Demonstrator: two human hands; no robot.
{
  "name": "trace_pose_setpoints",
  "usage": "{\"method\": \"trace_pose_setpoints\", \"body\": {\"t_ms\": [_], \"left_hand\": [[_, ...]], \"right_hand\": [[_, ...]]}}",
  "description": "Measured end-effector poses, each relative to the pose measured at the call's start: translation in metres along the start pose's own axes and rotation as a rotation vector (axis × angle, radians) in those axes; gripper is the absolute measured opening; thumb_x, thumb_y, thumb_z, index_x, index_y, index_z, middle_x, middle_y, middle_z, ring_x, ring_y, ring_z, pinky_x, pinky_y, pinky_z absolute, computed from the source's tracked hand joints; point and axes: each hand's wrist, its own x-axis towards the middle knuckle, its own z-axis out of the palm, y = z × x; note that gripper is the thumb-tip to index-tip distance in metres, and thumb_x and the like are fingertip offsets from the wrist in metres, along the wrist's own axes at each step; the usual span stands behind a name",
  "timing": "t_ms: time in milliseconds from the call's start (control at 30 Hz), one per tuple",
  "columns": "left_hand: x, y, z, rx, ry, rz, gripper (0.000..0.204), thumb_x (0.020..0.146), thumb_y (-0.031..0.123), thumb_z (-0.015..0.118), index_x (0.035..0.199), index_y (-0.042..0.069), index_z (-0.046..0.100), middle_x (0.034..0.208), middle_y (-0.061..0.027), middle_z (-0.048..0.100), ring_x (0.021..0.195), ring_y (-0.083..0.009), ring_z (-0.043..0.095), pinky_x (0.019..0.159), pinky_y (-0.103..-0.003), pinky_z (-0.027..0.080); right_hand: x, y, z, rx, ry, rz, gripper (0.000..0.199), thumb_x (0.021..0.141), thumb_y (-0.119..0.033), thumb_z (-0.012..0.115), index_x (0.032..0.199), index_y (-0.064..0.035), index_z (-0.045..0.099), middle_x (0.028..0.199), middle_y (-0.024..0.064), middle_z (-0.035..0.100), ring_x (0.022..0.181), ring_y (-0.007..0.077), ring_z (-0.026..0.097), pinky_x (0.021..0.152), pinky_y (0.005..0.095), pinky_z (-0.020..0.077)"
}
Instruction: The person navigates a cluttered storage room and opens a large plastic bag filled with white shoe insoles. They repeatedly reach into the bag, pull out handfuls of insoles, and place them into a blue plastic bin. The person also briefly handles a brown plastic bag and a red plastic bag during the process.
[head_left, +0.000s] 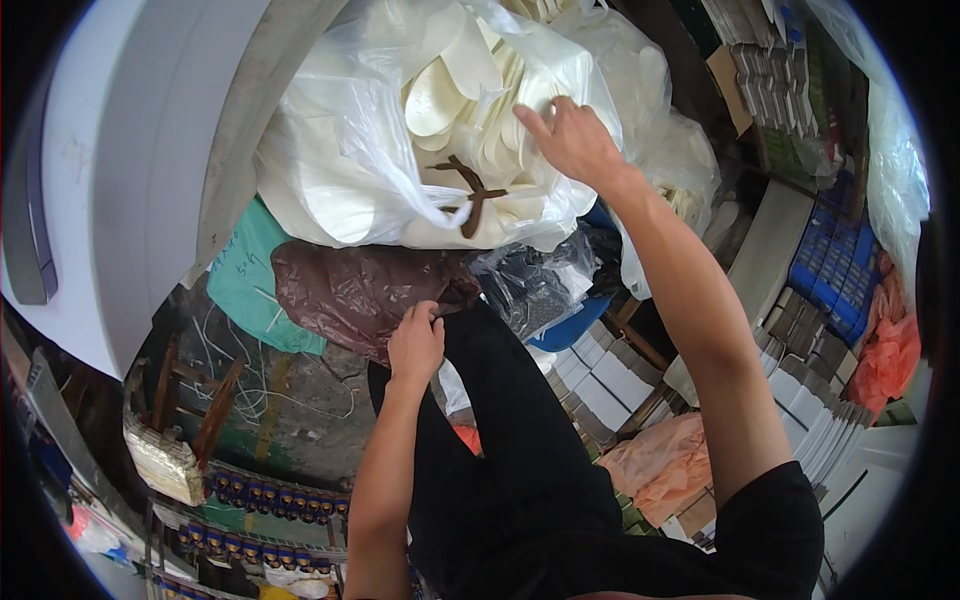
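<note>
Cream-coloured, insole-shaped flat pieces lie bunched in a large translucent plastic bag at the top middle. My right hand reaches over the bag's right side, thumb and forefinger spread, nothing visible between them. Some of its fingertips are hidden against the white plastic. Brown strips lie across the bag's front. Below it hangs a crumpled brown plastic bag. My left hand is at that bag's lower edge near my thigh, fingers bent and closed on the plastic.
A clear bag with dark contents sits right of the brown bag. Stacked white boxes and a blue crate stand at the right. Left are a green sack, loose white cord, a wooden stool and a pale machine.
</note>
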Motion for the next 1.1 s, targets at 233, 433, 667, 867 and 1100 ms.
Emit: {"method": "trace_pose_setpoints", "body": {"t_ms": [233,433,667,867,1100], "left_hand": [[-0.010,-0.018,0.017,0.032,-0.070,-0.009,0.027,0.093,0.019,0.065,0.119,0.011,0.062,0.107,-0.0109,0.071,0.098,-0.0353,0.069,0.083,-0.048,0.055],[-0.022,-0.032,0.019,-0.006,-0.083,-0.014,0.026,0.093,0.020,0.065,0.117,0.011,0.062,0.105,-0.0099,0.072,0.098,-0.0353,0.069,0.083,-0.048,0.055],[-0.024,-0.046,0.015,0.015,-0.100,-0.054,0.025,0.093,0.019,0.066,0.117,0.011,0.063,0.102,-0.0101,0.072,0.097,-0.0356,0.069,0.082,-0.048,0.054],[-0.019,-0.046,0.010,0.032,-0.111,-0.021,0.031,0.091,0.021,0.070,0.118,0.010,0.062,0.103,-0.0114,0.070,0.099,-0.0368,0.068,0.083,-0.048,0.055],[-0.047,-0.015,-0.044,0.261,0.074,-0.099,0.082,0.082,0.015,0.080,0.151,0.016,0.036,0.136,-0.0180,0.044,0.102,-0.0463,0.065,0.084,-0.052,0.055]], "right_hand": [[0.048,-0.011,-0.006,0.144,-0.303,0.238,0.113,0.077,-0.069,0.076,0.126,0.0272,0.044,0.111,0.0326,0.067,0.099,0.0396,0.070,0.090,0.0446,0.0559],[0.011,0.030,0.005,1.036,-0.251,0.185,0.075,0.087,-0.022,0.082,0.143,0.0076,0.043,0.126,0.0209,0.064,0.108,0.0264,0.066,0.093,0.0427,0.0530],[-0.007,0.040,0.004,1.023,-0.295,0.133,0.083,0.089,-0.015,0.079,0.154,0.0042,0.032,0.131,0.0185,0.063,0.115,0.0259,0.062,0.098,0.0411,0.0505],[-0.003,0.052,0.013,0.990,-0.261,0.140,0.108,0.084,-0.015,0.085,0.159,0.0077,0.012,0.142,0.0262,0.054,0.124,0.0299,0.059,0.103,0.0430,0.0492],[0.010,0.018,0.032,0.510,0.017,0.235,0.097,0.079,-0.030,0.087,0.146,0.0119,0.032,0.129,0.0233,0.061,0.119,0.0288,0.060,0.100,0.0448,0.0520]]}}
